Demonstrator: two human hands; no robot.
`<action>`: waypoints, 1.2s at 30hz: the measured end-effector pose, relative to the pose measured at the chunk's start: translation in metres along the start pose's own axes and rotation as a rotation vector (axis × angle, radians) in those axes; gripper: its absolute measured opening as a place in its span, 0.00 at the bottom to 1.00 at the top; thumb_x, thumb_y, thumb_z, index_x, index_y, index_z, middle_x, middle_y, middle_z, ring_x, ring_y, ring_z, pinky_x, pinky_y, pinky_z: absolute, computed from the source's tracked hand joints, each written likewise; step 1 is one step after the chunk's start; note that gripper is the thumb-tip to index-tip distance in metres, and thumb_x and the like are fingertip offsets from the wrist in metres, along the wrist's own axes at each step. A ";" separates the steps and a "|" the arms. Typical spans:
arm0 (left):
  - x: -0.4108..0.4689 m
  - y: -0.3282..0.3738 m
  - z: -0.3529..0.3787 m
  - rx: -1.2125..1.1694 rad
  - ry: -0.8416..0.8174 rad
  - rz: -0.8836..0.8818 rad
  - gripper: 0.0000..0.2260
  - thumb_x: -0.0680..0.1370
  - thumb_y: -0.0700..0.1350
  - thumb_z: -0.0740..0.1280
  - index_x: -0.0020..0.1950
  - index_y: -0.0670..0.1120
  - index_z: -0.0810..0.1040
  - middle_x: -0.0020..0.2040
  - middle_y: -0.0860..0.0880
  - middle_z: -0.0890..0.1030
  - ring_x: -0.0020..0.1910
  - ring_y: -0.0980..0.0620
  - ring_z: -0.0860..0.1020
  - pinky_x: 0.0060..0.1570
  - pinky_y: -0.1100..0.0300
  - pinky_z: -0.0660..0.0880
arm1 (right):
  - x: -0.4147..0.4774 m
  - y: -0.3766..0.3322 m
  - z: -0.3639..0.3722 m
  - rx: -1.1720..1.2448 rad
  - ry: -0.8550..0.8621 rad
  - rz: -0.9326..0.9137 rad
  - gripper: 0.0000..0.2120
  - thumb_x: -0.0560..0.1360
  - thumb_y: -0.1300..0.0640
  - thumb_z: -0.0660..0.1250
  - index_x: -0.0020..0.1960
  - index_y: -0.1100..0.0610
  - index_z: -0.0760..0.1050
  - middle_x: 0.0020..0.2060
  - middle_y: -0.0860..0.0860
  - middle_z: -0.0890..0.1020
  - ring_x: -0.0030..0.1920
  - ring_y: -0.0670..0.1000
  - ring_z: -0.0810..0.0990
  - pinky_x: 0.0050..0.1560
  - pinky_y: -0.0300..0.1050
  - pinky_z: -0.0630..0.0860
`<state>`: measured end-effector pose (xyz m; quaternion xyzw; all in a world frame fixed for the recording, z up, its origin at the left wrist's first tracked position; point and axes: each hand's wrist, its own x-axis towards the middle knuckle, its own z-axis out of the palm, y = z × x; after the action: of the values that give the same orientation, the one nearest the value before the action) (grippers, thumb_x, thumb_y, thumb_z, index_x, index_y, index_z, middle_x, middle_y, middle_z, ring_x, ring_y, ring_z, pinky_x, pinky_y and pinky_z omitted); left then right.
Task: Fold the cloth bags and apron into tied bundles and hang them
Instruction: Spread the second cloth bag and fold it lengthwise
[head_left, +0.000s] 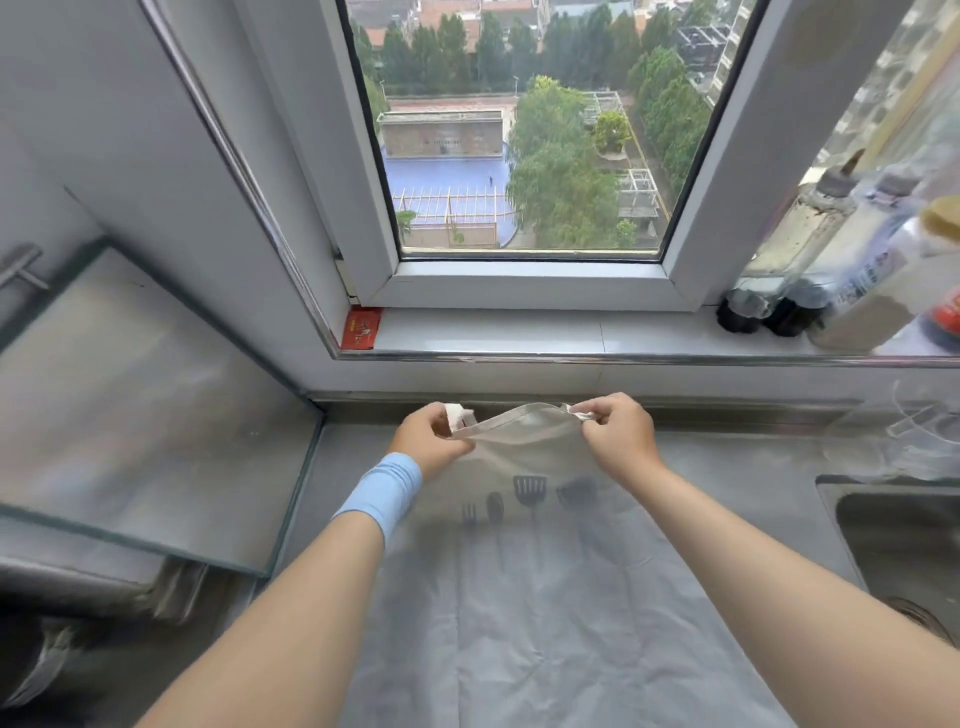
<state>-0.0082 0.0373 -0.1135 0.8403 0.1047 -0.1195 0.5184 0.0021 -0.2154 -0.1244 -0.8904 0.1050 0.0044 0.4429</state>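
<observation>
Left hand (428, 441) pinched one top corner of a pale grey cloth apron (519, 597), fingers curled in, with a white strap end (460, 415) sticking up above the knuckles. Right hand (621, 439) pinched the opposite top corner between thumb and curled fingers, and a short bit of strap showed at the fingertips. Between the two hands the apron's top hem was raised off the grey metal counter (727, 467) and arched upward. Below the hem the cloth sloped down and lay spread flat on the counter, running toward the person between both forearms, with light creases. Dark printed kitchen utensils (530, 493) sat in a row just below the hands: a fork, a spoon, a slotted spatula and one more shape too blurred to name. A light blue wristband (382, 491) circled the left wrist. The steel sink (898, 535) sat to the right of the apron, apart from it. A tilted glass panel (145, 405) stood at the left, near the cloth's edge. Beyond the hands ran a white tiled windowsill (519, 330), with a small red packet (362, 327) at its left end and several bottles (810, 260) crowded at its right end. A clear glass vessel (904, 431) stood on the counter behind the sink, its shape blurred.
</observation>
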 end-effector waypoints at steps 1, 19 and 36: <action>-0.014 0.000 -0.004 0.043 -0.035 0.015 0.09 0.67 0.40 0.74 0.43 0.50 0.77 0.38 0.54 0.80 0.34 0.55 0.76 0.36 0.65 0.72 | -0.011 0.000 -0.004 -0.034 -0.019 -0.019 0.15 0.72 0.64 0.63 0.44 0.49 0.84 0.43 0.44 0.77 0.44 0.46 0.76 0.43 0.38 0.67; -0.119 -0.098 0.041 0.601 -0.314 -0.278 0.17 0.72 0.54 0.69 0.58 0.52 0.71 0.55 0.49 0.80 0.50 0.47 0.80 0.49 0.61 0.76 | -0.139 0.071 0.015 -0.576 -0.460 0.091 0.09 0.73 0.54 0.61 0.44 0.52 0.81 0.47 0.52 0.83 0.50 0.54 0.80 0.44 0.41 0.72; -0.127 -0.081 0.034 0.391 -0.991 -0.587 0.04 0.74 0.50 0.70 0.46 0.54 0.84 0.49 0.53 0.81 0.44 0.53 0.76 0.47 0.61 0.73 | -0.138 0.053 0.010 -0.769 -1.245 0.324 0.09 0.69 0.56 0.68 0.47 0.54 0.85 0.42 0.47 0.86 0.41 0.50 0.85 0.43 0.43 0.78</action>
<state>-0.1560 0.0359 -0.1571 0.7003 0.0547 -0.6513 0.2870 -0.1421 -0.2126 -0.1581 -0.7887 -0.0441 0.6090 0.0717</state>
